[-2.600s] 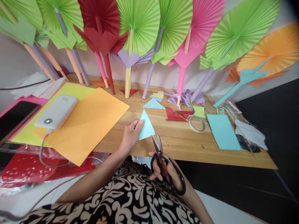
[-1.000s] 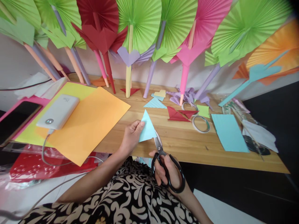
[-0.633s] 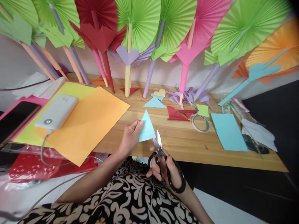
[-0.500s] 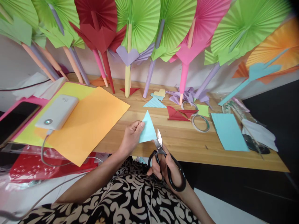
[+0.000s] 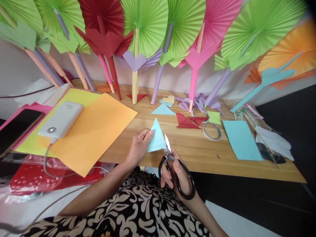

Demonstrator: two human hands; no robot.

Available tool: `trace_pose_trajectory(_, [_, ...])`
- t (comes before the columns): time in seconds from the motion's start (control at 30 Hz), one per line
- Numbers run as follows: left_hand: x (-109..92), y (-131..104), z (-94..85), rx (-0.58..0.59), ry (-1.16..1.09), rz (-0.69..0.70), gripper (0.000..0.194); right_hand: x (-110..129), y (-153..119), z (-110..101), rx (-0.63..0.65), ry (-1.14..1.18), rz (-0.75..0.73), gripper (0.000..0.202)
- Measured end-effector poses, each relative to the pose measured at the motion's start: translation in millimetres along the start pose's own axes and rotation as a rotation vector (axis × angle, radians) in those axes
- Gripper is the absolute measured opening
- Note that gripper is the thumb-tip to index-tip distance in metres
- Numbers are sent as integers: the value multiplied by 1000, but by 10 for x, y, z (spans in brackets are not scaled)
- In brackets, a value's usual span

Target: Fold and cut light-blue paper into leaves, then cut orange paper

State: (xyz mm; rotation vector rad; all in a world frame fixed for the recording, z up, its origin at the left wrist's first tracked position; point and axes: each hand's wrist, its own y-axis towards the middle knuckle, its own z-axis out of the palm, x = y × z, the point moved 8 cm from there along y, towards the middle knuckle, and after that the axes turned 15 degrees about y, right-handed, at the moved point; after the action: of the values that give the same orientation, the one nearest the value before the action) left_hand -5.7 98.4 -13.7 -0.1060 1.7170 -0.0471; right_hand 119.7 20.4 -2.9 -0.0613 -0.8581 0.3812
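Over table (image 5: pixel 195 151), left hand (image 5: pixel 139 144) holding triangle (image 5: pixel 157 138) (paper), right hand (image 5: pixel 182 176) scissors (image 5: pixel 169 155)

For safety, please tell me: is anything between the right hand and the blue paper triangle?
Only the scissors in the right hand, blades at the lower right corner of the paper triangle; nothing else visible.

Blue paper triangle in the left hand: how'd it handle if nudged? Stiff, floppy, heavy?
The blue paper triangle is likely very light: it looks like thin paper, pinched near one edge by the left hand. Probably fairly stiff at this size, as it sticks out flat past the thumb. Its free corner by the scissors may bend if pushed.
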Motion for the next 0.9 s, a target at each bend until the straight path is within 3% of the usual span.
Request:
trace_pose_trajectory(0.23, [-25,3,-14,-14,25,9,50,3,-5,-11,-13,-41,-2,47])
trace_pose_trajectory(0.73, [-14,11,-29,-25,15,2,50,-16,-9,-29,-24,-40,27,60])
trace_pose_trajectory(0.9, [-14,10,-45,-32,22,14,48,-42,-16,-44,28,30,55,65])
